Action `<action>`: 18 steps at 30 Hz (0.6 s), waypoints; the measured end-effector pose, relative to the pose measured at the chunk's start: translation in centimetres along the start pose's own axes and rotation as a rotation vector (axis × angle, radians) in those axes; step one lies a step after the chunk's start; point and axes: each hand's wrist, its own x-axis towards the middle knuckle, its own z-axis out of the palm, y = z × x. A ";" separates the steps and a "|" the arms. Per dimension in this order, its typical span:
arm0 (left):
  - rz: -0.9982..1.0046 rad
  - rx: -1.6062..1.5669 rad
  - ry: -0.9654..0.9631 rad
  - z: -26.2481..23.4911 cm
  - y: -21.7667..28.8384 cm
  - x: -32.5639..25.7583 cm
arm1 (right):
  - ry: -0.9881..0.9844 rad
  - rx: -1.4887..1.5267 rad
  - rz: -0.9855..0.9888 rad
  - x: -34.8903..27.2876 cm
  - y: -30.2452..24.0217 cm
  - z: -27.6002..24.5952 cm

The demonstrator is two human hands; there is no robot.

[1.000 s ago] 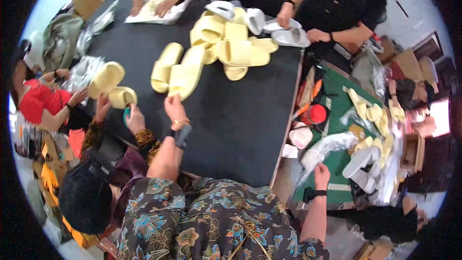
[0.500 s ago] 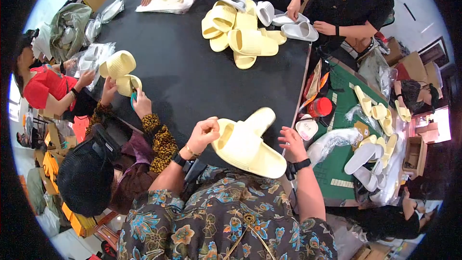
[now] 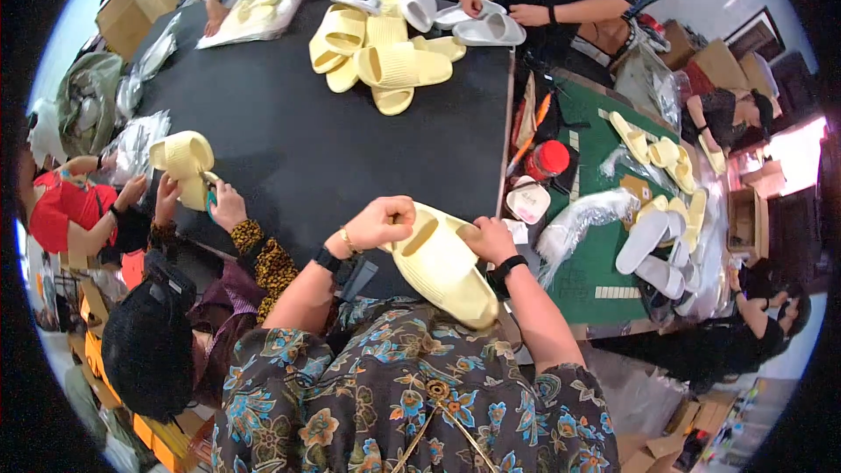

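Close to my body, a pale yellow slide slipper [image 3: 448, 273] with a ribbed strap lies tilted across the table's near edge. My left hand [image 3: 383, 221] is closed at its upper left rim, fingers curled; the exact grip is partly hidden. On the opposite side my right hand [image 3: 491, 239] is closed on the edge of the yellow footwear, thumb on top. Part of a second pale yellow slipper shows beneath the first, mostly covered.
A heap of yellow slippers [image 3: 385, 61] and grey ones covers the black table's [image 3: 289, 123] far side. To the left, a co-worker's hand [image 3: 229, 207] trims a slipper. A red-lidded jar [image 3: 549, 159], white tub [image 3: 528, 201] and plastic wrap [image 3: 583, 223] lie right.
My right hand has gone from open and apart to closed on the yellow footwear. The slipper has turned steeper, and the second one is now largely hidden. The whole view has shifted.
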 end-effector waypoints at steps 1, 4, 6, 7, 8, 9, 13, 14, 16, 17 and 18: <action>-0.075 0.018 0.017 -0.6 -0.5 -0.1 | -0.045 0.074 -0.033 -0.1 0.6 0.3; 0.077 0.360 0.144 -1.9 -2.0 -0.4 | -0.058 0.242 0.046 -2.0 1.8 1.0; 0.020 0.497 0.193 -3.1 -2.6 -0.5 | 0.008 0.265 0.146 -3.2 2.7 1.6; -0.023 0.557 0.224 -3.4 -2.7 -0.5 | 0.072 0.285 0.236 -3.8 3.1 1.9; -0.038 0.578 0.265 -3.6 -2.9 -0.3 | 0.097 0.331 0.263 -4.6 3.9 2.0; -0.056 0.618 0.307 -3.9 -3.5 -0.2 | 0.117 0.365 0.295 -5.4 4.1 2.1; -0.033 0.633 0.210 -5.3 -5.7 1.5 | 0.217 0.328 0.328 -7.8 4.4 3.9; -0.014 0.662 0.099 -5.9 -6.3 1.6 | 0.176 0.479 0.415 -8.3 3.5 3.8; -0.005 0.673 0.015 -6.4 -6.3 2.5 | 0.129 0.697 0.565 -8.9 2.8 3.1; 0.005 0.686 -0.067 -6.6 -6.3 2.9 | 0.129 0.697 0.568 -9.0 3.2 3.4; 0.007 0.686 -0.073 -6.4 -6.1 3.4 | 0.185 0.679 0.558 -9.2 3.5 3.6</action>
